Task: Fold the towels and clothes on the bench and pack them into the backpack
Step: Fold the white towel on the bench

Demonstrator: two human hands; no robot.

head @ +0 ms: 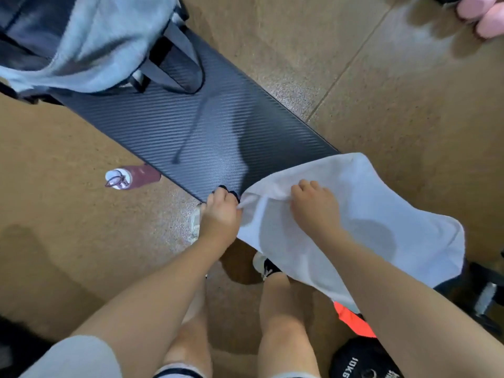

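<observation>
A white towel lies spread over the near right end of the dark ribbed bench and hangs off its edges. My left hand pinches the towel's left corner at the bench's near edge. My right hand grips a bunched fold along the towel's upper edge. At the far left end of the bench stands the dark backpack with grey straps. A light grey garment is draped over it. An orange cloth shows below the towel at the lower right.
A maroon water bottle lies on the brown floor left of the bench. A black 10 kg weight sits at the bottom right beside dark equipment. Pink objects are at the top right. My legs and shoes are below the bench.
</observation>
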